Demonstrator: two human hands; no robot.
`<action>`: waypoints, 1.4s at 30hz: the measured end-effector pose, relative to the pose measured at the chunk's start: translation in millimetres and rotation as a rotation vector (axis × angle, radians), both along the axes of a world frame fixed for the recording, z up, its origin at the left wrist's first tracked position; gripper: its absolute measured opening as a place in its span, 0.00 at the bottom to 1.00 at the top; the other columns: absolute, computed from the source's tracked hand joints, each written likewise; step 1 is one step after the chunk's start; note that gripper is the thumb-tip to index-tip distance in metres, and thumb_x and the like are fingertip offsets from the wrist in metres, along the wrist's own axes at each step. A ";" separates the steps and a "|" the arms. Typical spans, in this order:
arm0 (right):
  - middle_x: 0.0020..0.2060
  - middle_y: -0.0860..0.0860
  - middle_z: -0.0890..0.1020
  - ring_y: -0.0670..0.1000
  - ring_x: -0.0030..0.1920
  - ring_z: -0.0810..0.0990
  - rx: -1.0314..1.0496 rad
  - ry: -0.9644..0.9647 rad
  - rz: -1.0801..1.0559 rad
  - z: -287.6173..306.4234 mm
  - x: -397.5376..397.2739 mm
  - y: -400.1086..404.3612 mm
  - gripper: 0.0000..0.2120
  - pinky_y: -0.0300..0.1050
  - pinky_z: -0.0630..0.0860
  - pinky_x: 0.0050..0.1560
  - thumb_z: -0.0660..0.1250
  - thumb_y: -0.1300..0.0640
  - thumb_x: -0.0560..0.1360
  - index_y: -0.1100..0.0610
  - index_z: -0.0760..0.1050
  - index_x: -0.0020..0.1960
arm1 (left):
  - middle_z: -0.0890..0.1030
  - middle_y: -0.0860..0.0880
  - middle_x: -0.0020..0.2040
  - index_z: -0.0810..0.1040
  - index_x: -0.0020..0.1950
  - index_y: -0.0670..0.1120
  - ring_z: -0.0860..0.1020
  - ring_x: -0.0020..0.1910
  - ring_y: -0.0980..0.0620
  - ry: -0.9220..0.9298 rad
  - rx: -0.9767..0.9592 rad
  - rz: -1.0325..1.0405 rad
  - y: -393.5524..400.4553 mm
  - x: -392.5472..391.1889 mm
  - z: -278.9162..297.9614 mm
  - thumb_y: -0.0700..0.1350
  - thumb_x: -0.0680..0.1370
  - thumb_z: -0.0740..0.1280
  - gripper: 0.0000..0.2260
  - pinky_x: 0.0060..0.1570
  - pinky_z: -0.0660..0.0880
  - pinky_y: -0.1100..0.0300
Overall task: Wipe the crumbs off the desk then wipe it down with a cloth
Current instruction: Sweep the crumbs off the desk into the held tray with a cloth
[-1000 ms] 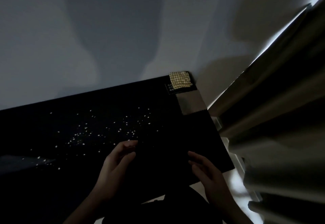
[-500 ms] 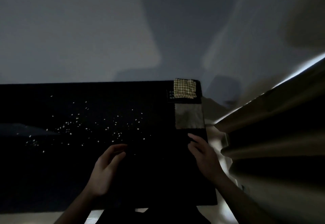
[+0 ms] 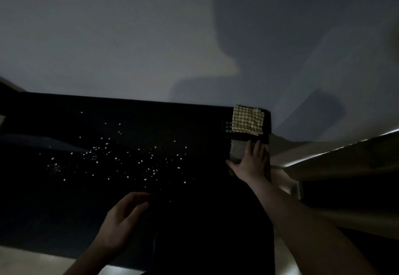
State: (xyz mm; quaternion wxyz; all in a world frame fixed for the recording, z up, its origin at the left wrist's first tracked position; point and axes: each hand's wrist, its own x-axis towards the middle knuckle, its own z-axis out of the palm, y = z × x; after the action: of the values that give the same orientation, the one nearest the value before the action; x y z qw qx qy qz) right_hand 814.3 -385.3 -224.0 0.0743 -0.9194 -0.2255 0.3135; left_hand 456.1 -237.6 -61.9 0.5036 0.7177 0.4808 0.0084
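Note:
The black desk (image 3: 194, 220) is strewn with several pale crumbs (image 3: 121, 158) across its left and middle. At the far right corner lies a yellow checked cloth (image 3: 248, 122). Just in front of it a grey cloth (image 3: 237, 150) lies flat, and my right hand (image 3: 251, 163) rests on it with fingers spread and straight, thumb at the cloth's near edge. Over the desk's near middle hovers my left hand (image 3: 123, 220), fingers loosely curled and holding nothing.
A pale wall (image 3: 151, 48) rises behind the desk. Curtain folds (image 3: 345, 166) hang close at the right, beyond the desk's right edge. The scene is very dim. A dark label (image 3: 226, 127) shows beside the checked cloth.
My right hand has reached forward from the desk's near right and now lies on the grey cloth. The left hand stays near the front. The view has tilted.

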 end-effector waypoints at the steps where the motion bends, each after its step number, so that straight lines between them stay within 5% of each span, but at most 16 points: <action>1: 0.82 0.59 0.40 0.63 0.81 0.39 -0.023 -0.046 -0.001 -8.3 -6.2 3.2 0.55 0.64 0.43 0.78 0.61 0.25 0.71 0.55 0.40 0.82 | 0.85 0.61 0.51 0.83 0.54 0.54 0.82 0.51 0.66 0.005 0.000 0.009 0.1 -2.8 -0.1 0.41 0.79 0.69 0.09 0.48 0.73 0.77; 8: 0.77 0.61 0.66 0.62 0.78 0.63 0.215 -0.274 0.007 -15.7 -38.3 -18.0 0.25 0.62 0.62 0.76 0.58 0.59 0.80 0.61 0.67 0.76 | 0.86 0.57 0.51 0.83 0.55 0.53 0.83 0.51 0.63 0.040 -0.025 0.027 6.7 -38.3 -4.9 0.41 0.78 0.70 0.09 0.49 0.76 0.73; 13: 0.71 0.59 0.75 0.61 0.71 0.73 0.427 0.127 -0.383 47.1 -82.2 -8.4 0.21 0.50 0.70 0.68 0.56 0.61 0.84 0.58 0.68 0.77 | 0.86 0.58 0.50 0.83 0.55 0.52 0.84 0.51 0.61 0.017 -0.024 0.003 21.0 -63.9 1.0 0.40 0.78 0.71 0.09 0.50 0.77 0.71; 18: 0.48 0.50 0.79 0.50 0.45 0.78 0.700 0.391 -0.695 114.2 -197.3 19.1 0.14 0.42 0.74 0.45 0.55 0.59 0.86 0.49 0.72 0.68 | 0.86 0.58 0.51 0.83 0.55 0.52 0.83 0.51 0.63 -0.050 -0.019 -0.019 48.1 -104.9 13.8 0.40 0.78 0.71 0.09 0.50 0.77 0.73; 21: 0.58 0.52 0.81 0.57 0.63 0.80 0.744 0.237 -0.676 111.7 -278.8 34.2 0.15 0.51 0.75 0.65 0.59 0.60 0.85 0.55 0.74 0.70 | 0.86 0.58 0.52 0.82 0.57 0.52 0.83 0.53 0.63 -0.079 -0.046 -0.051 72.0 -143.9 17.8 0.41 0.78 0.71 0.10 0.53 0.77 0.70; 24: 0.57 0.47 0.82 0.50 0.62 0.80 0.756 0.270 -0.706 121.7 -350.6 54.1 0.13 0.49 0.73 0.67 0.60 0.62 0.84 0.56 0.77 0.66 | 0.86 0.58 0.53 0.82 0.58 0.53 0.83 0.55 0.61 -0.098 -0.067 -0.092 99.9 -193.2 19.7 0.42 0.78 0.71 0.10 0.55 0.78 0.68; 29: 0.57 0.44 0.85 0.46 0.60 0.82 0.823 0.445 -0.823 145.7 -440.5 83.1 0.13 0.47 0.77 0.65 0.60 0.58 0.85 0.53 0.79 0.65 | 0.85 0.58 0.54 0.83 0.57 0.53 0.82 0.54 0.62 -0.128 -0.079 -0.089 140.9 -270.2 28.5 0.42 0.80 0.68 0.09 0.52 0.76 0.72; 33: 0.44 0.28 0.84 0.30 0.49 0.81 0.889 0.446 -0.792 173.1 -474.4 98.1 0.06 0.25 0.76 0.46 0.63 0.51 0.83 0.44 0.78 0.57 | 0.85 0.55 0.55 0.83 0.58 0.51 0.82 0.56 0.60 -0.194 -0.101 -0.014 159.4 -299.2 43.3 0.41 0.81 0.65 0.10 0.58 0.76 0.64; 36: 0.48 0.31 0.85 0.31 0.52 0.81 0.973 0.461 -0.778 181.2 -481.6 103.4 0.31 0.25 0.76 0.46 0.70 0.22 0.60 0.41 0.78 0.55 | 0.84 0.54 0.56 0.83 0.59 0.51 0.81 0.57 0.59 -0.236 -0.106 -0.001 169.3 -299.6 52.7 0.41 0.82 0.64 0.11 0.61 0.75 0.59; 40: 0.51 0.35 0.85 0.35 0.55 0.82 0.959 0.533 -0.722 170.3 -481.0 115.1 0.42 0.29 0.78 0.51 0.70 0.18 0.50 0.41 0.77 0.57 | 0.84 0.52 0.56 0.82 0.60 0.50 0.81 0.57 0.58 -0.257 -0.095 0.019 178.0 -299.4 61.3 0.39 0.82 0.64 0.11 0.60 0.75 0.60; 42: 0.53 0.34 0.84 0.34 0.57 0.81 0.892 0.525 -0.667 167.7 -479.6 126.4 0.38 0.33 0.78 0.58 0.69 0.19 0.55 0.39 0.77 0.58 | 0.85 0.53 0.55 0.83 0.59 0.49 0.81 0.57 0.60 -0.251 -0.082 0.040 181.5 -306.2 63.9 0.38 0.81 0.64 0.11 0.58 0.74 0.66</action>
State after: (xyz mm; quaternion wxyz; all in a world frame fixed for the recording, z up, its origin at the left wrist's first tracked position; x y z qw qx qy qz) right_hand 334.7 -258.9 -56.3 0.5989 -0.7128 -0.0094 0.3649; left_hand 149.9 -56.1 2.0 0.5883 0.6802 0.4282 0.0886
